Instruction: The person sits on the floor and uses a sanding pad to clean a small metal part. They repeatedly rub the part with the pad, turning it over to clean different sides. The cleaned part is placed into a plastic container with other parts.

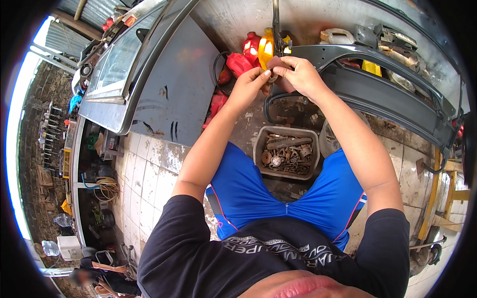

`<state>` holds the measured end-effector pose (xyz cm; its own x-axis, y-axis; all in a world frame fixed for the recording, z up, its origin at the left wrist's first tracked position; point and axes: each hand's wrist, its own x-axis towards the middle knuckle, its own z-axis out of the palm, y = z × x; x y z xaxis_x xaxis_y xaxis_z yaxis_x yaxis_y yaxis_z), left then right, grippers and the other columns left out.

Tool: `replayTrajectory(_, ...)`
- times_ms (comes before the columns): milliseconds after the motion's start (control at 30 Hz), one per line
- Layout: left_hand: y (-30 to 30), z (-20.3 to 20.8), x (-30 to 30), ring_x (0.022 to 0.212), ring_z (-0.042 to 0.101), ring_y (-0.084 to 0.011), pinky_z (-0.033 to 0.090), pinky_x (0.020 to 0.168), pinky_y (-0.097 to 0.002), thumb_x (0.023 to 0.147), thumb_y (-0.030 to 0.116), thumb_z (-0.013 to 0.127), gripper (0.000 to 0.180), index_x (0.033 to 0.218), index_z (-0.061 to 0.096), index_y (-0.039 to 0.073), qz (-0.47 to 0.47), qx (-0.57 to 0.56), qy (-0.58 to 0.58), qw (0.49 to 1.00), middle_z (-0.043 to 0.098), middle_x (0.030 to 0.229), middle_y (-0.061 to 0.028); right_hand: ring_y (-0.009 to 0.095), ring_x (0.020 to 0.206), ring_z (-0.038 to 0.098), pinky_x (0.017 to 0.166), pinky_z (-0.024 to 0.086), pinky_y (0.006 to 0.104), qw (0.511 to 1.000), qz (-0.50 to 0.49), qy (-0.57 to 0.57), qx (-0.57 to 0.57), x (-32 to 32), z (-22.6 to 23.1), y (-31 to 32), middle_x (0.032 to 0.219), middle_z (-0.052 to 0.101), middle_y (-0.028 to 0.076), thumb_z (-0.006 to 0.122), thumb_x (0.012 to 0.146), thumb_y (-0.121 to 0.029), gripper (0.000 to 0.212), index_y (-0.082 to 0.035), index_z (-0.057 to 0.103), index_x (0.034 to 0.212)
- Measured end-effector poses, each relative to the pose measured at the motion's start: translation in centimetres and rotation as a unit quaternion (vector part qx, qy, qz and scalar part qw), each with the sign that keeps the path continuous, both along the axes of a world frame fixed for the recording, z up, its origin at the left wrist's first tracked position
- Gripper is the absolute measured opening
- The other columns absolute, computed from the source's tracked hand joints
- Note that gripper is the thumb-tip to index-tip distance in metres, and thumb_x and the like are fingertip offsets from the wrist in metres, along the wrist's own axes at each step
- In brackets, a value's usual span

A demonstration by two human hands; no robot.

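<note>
Both my hands meet in front of me, fingertips nearly touching. My right hand [301,77] is closed on a folded reddish-brown sheet that looks like sandpaper [284,84]; parts of it stick out above and below the fingers. My left hand [248,88] pinches a small thing between thumb and fingers, mostly hidden, so its kind cannot be made out. Just beyond the hands are a yellow rounded object [267,47] and red glossy containers [239,63]. Below them, between my knees, sits a grey plastic bin [259,149] filled with bolts and rusty metal parts.
A grey car door [174,74] leans at the left. A dark car body frame [387,94] stands at the right, with old parts [397,42] behind it. A round bucket [329,139] is beside the bin. Coiled hose [107,188] hangs by the left shelf; another person [112,275] is at lower left.
</note>
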<state>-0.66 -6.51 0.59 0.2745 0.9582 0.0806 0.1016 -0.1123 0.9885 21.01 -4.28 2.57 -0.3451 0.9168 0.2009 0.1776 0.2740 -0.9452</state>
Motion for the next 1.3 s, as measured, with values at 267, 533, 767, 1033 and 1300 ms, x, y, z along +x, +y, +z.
replayTrajectory(267, -0.1, 1.0, -0.1, 0.077, 0.064, -0.0099, 0.055, 0.07, -0.0282, 0.111, 0.032, 0.058, 0.027, 0.112, 0.067, 0.007, 0.094, -0.081, -0.156, 0.98, 0.067, 0.091, 0.0007, 0.031, 0.097, 0.063, 0.085, 0.054, 0.0435, 0.881, -0.043, -0.127, 0.454, -0.9, 0.5, -1.8, 0.101, 0.063, 0.012, 0.073, 0.083, 0.001, 0.035, -0.003, 0.077, 0.118)
replayTrajectory(533, 0.7, -0.4, -0.9, 0.083, 0.065, -0.0101, 0.054, 0.077, -0.0299, 0.112, 0.036, 0.053, 0.028, 0.116, 0.068, 0.012, 0.09, -0.148, -0.186, 0.967, 0.069, 0.097, 0.0015, 0.032, 0.11, 0.064, 0.094, 0.053, 0.0419, 0.833, -0.063, -0.224, 0.502, -1.3, 0.5, -1.8, 0.119, 0.067, 0.014, 0.076, 0.085, -0.022, 0.036, -0.009, 0.08, 0.119)
replayTrajectory(767, 0.1, 0.1, -0.6, 0.096, 0.066, -0.0107, 0.054, 0.083, -0.0294, 0.114, 0.041, 0.052, 0.033, 0.125, 0.065, 0.013, 0.047, -0.138, -0.179, 0.973, 0.071, 0.112, 0.0003, 0.044, 0.14, 0.053, 0.117, 0.044, 0.0457, 0.91, -0.058, -0.135, 0.387, -1.6, -1.9, -0.8, 0.154, 0.054, 0.025, 0.072, 0.099, -0.027, 0.033, -0.021, 0.079, 0.13)
replayTrajectory(1033, -0.5, 0.2, 0.7, 0.083, 0.061, -0.0085, 0.052, 0.075, -0.0282, 0.114, 0.035, 0.055, 0.032, 0.108, 0.063, 0.005, 0.073, 0.048, -0.014, 0.996, 0.067, 0.093, -0.0014, 0.033, 0.11, 0.068, 0.103, 0.052, 0.0399, 0.995, -0.011, -0.015, 0.102, -0.7, -1.4, 0.1, 0.11, 0.069, 0.016, 0.08, 0.094, -0.023, 0.032, -0.018, 0.08, 0.125)
replayTrajectory(1300, -0.7, 0.2, 1.6, 0.074, 0.058, -0.0088, 0.051, 0.069, -0.0285, 0.113, 0.032, 0.059, 0.033, 0.101, 0.061, 0.001, 0.099, 0.13, 0.031, 0.986, 0.063, 0.083, -0.0011, 0.024, 0.11, 0.071, 0.097, 0.054, 0.0369, 0.992, -0.025, 0.125, -0.016, -1.0, -1.9, 0.7, 0.125, 0.073, 0.018, 0.087, 0.09, -0.026, 0.054, -0.001, 0.067, 0.133)
